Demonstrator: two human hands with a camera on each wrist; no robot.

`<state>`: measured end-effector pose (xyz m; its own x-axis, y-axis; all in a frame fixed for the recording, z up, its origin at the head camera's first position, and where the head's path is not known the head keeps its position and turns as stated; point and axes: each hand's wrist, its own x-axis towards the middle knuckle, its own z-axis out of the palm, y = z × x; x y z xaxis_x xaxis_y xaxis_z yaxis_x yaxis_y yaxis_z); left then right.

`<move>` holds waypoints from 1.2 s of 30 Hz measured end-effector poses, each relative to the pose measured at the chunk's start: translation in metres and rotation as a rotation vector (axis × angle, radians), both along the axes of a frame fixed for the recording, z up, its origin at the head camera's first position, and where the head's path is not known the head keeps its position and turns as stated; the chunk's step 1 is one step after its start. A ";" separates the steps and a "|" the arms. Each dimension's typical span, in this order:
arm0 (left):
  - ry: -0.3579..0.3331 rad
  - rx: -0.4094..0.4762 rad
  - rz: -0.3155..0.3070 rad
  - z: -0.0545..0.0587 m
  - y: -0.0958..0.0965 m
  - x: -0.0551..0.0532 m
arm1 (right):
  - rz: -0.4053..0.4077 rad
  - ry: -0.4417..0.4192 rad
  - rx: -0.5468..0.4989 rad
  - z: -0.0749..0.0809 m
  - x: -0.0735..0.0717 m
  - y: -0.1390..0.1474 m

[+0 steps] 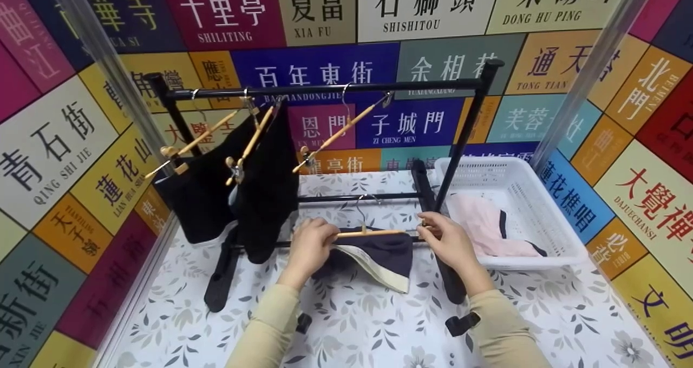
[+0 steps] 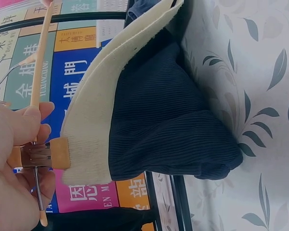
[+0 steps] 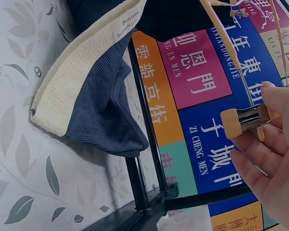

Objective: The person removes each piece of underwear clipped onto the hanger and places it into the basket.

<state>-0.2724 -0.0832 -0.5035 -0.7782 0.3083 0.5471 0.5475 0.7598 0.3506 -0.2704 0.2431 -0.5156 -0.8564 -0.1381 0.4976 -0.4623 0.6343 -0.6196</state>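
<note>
Both hands hold a wooden clip hanger (image 1: 379,232) level in front of the black rack. At one end my left hand (image 1: 311,249) grips it, thumb on the bar, by a metal clip (image 2: 41,153) with wooden pads. That clip bites the cream waistband (image 2: 89,120) of a navy ribbed garment (image 2: 159,106). My right hand (image 1: 446,243) pinches the other clip (image 3: 243,120) between thumb and fingers. In the right wrist view this clip stands apart from the cloth, and the waistband's far end droops loose, with small lettering on it.
The black rack (image 1: 325,91) carries a bare clip hanger (image 1: 338,135) and black garments (image 1: 268,195) on hangers at its left. A white plastic basket (image 1: 563,232) to the right holds a pink garment (image 1: 476,224) with black trim. Lettered panels surround the flower-patterned table (image 1: 390,335).
</note>
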 end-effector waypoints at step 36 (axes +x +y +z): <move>0.009 -0.021 0.029 -0.002 0.005 0.006 | 0.135 0.364 0.218 0.003 -0.004 -0.023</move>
<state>-0.2668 -0.0783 -0.5060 -0.7823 0.2972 0.5474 0.5281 0.7826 0.3298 -0.2743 0.2201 -0.5125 -0.5978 -0.3721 0.7101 -0.7133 0.6512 -0.2592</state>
